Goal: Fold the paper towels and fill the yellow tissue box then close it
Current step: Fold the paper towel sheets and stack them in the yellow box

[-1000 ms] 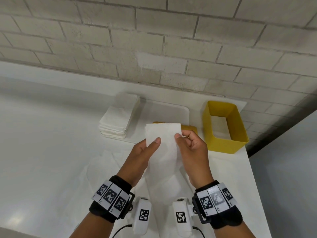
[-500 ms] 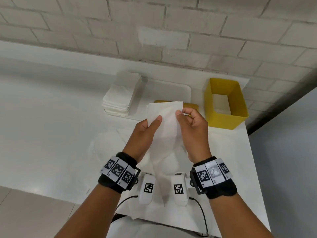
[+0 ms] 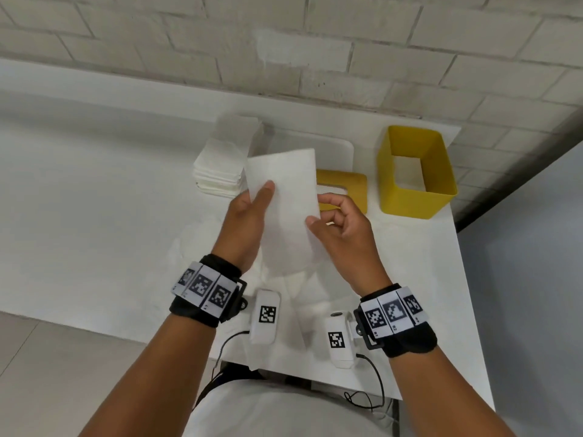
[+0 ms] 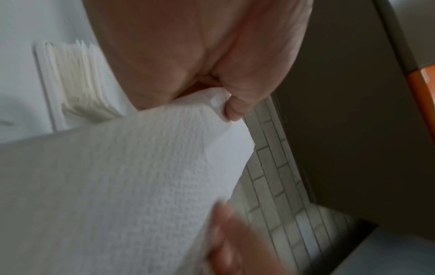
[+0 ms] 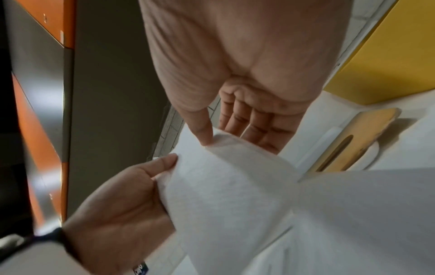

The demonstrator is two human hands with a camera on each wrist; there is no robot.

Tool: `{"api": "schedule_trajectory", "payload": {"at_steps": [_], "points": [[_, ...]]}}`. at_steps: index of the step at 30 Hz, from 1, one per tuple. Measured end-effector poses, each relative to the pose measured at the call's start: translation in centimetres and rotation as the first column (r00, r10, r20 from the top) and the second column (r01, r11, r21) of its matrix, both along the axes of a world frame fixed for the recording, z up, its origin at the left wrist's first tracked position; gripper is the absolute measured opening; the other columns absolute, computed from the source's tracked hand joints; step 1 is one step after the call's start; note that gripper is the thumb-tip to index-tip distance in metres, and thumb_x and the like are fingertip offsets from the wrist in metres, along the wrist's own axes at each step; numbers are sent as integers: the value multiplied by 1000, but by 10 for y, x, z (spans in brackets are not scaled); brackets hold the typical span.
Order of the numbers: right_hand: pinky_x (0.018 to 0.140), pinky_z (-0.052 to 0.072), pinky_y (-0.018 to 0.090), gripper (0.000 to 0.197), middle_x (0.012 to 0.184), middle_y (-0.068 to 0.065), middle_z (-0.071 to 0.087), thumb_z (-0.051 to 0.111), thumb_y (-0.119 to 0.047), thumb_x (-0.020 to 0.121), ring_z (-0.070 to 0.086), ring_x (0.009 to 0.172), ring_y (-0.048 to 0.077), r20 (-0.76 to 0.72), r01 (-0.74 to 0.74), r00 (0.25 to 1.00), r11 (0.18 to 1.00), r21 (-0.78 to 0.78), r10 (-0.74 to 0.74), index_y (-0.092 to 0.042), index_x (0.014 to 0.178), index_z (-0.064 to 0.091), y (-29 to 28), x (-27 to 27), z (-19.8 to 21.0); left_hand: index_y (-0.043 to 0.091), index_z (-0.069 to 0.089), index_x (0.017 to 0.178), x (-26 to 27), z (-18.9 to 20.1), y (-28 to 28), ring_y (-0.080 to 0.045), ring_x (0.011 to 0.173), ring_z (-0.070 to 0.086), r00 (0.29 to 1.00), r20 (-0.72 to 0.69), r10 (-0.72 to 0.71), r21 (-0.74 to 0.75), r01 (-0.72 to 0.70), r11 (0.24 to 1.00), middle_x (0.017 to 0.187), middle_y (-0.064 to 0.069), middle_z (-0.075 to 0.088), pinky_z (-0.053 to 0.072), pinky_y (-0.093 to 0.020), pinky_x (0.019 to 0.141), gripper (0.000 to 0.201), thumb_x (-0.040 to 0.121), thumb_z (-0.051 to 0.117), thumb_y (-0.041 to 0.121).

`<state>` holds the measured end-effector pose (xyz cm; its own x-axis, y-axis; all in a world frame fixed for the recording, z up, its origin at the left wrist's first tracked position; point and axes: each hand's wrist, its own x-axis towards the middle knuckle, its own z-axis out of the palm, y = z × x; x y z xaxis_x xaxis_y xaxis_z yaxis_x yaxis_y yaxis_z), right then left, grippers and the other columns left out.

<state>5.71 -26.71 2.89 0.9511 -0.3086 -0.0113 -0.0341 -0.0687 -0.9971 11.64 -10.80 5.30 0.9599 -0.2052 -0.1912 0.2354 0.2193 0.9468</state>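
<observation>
I hold a white paper towel (image 3: 285, 197) upright over the table between both hands. My left hand (image 3: 262, 193) pinches its left edge, thumb on the front (image 4: 233, 109). Lower down, my right hand (image 3: 315, 212) pinches the right edge, with the thumb (image 5: 202, 134) on the folded rim and the fingers behind. The towel (image 5: 235, 186) hangs doubled over. To the right stands the open yellow tissue box (image 3: 410, 203), bare inside. Between it and my right hand its yellow slotted lid (image 3: 347, 181) lies flat. A stack of folded towels (image 3: 220, 165) sits at the back left.
The lid and the stack rest on a white tray (image 3: 334, 149) near the brick wall. Loose unfolded towels (image 3: 284, 294) lie on the white table under my wrists. The table's right edge (image 3: 463, 279) runs just past the box, with floor beyond.
My right thumb has slid down the towel's right edge from the top corner. The towel's top now leans left, and both hands sit a little farther left of the box.
</observation>
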Motion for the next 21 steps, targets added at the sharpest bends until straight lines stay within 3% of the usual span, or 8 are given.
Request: {"api": "schedule_trajectory", "payload": {"at_steps": [3, 5, 9, 10, 12, 14, 17, 21], "points": [[74, 50, 21, 29, 87, -8, 73, 69, -14, 91, 64, 75, 7, -53, -7, 999, 988, -155, -1, -33, 113, 64, -8, -4, -17, 12, 69, 118, 12, 12, 17, -24, 110, 72, 993, 22, 114, -58, -113, 992, 117, -7, 76, 56, -41, 98, 25, 107, 51, 25], [77, 47, 13, 24, 89, -14, 71, 63, -13, 94, 64, 82, -1, -76, 79, 992, 956, -283, -105, -30, 111, 66, -19, -8, -29, 10, 66, 123, 17, 19, 34, -21, 109, 72, 984, 29, 178, -93, -174, 980, 116, -5, 76, 58, -36, 94, 26, 107, 50, 25], [82, 47, 10, 18, 101, -12, 68, 60, -17, 97, 65, 99, 10, -160, 151, 957, 889, -433, -240, -28, 111, 65, -44, -24, -54, 16, 67, 112, 16, 24, 61, -14, 102, 74, 978, 40, 204, -71, -201, 977, 103, 5, 79, 59, -28, 82, 21, 108, 48, 25], [85, 47, 12, 20, 107, -9, 67, 63, -19, 96, 64, 105, 14, -202, 107, 953, 872, -477, -227, -27, 115, 64, -48, -27, -60, 17, 67, 111, 14, 20, 64, -14, 101, 74, 980, 33, 195, -37, -194, 980, 102, 5, 79, 60, -28, 79, 21, 108, 48, 25], [99, 47, 31, 37, 123, 0, 63, 68, -32, 92, 58, 118, 23, -331, -54, 928, 820, -569, -169, -26, 127, 59, -49, -30, -68, 17, 68, 110, 8, 10, 65, -16, 101, 74, 986, 13, 168, 52, -168, 984, 103, 4, 79, 60, -28, 75, 21, 108, 49, 27], [107, 41, 43, 57, 137, 6, 53, 70, -47, 88, 47, 129, 29, -464, -202, 872, 749, -631, -156, -27, 138, 50, -44, -31, -68, 19, 70, 107, 0, -4, 61, -20, 103, 74, 992, -6, 130, 131, -128, 983, 105, 1, 78, 59, -33, 80, 22, 107, 51, 30], [107, 39, 44, 75, 143, 10, 43, 72, -52, 85, 40, 133, 33, -533, -268, 820, 681, -682, -211, -25, 147, 39, -35, -29, -63, 18, 73, 105, -13, -20, 51, -20, 99, 74, 997, -27, 74, 179, -68, 981, 102, -1, 79, 58, -37, 85, 24, 107, 51, 30], [105, 44, 47, 91, 138, 15, 44, 79, -44, 81, 48, 128, 37, -577, -275, 781, 699, -660, -237, -22, 151, 26, -26, -29, -62, 20, 73, 107, -28, -30, 40, -21, 100, 74, 998, -58, -6, 235, 20, 972, 104, -1, 79, 57, -35, 81, 25, 107, 50, 31]]}}
